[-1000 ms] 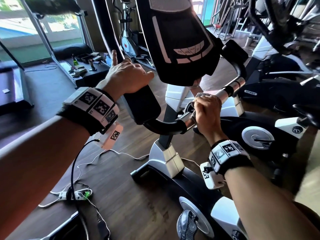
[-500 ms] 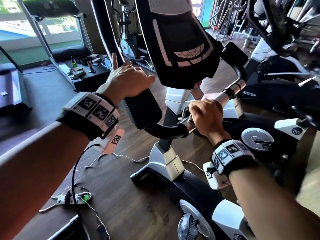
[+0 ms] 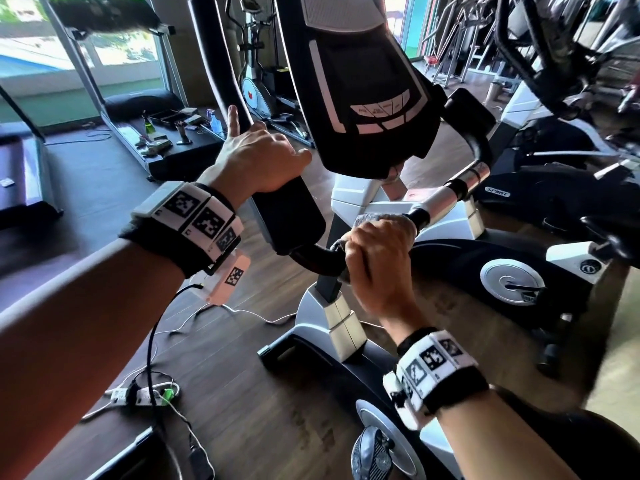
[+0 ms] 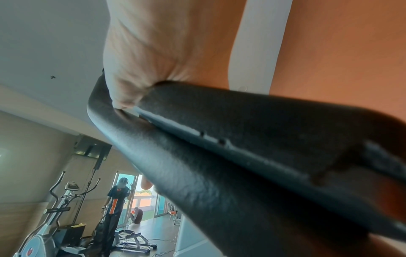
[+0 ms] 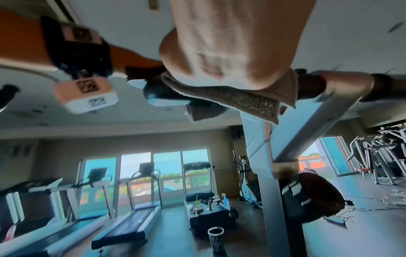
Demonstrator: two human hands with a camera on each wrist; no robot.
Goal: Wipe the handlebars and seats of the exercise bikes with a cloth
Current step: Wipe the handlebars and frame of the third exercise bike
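Left hand (image 3: 256, 161) grips the black foam pad of the exercise bike's handlebar (image 3: 294, 216), index finger sticking up and the rest curled over the top; the left wrist view shows the palm pressed onto that foam, so it reads as a bracing hold. Just right of it, under the black console (image 3: 363, 81), the right hand (image 3: 377, 251) is clenched around the grey cloth (image 3: 384, 221), which is wrapped over the lower handlebar bend where black grip meets the silver sensor section (image 3: 446, 199). From the right wrist view, a loose cloth corner hangs below the bar. This looks like the handlebar-wiping step, partway along 1 bar. Next move likely calls for sliding the wrapped cloth up over the silver section toward the far black grip (image 3: 471, 112). No seat is visible.
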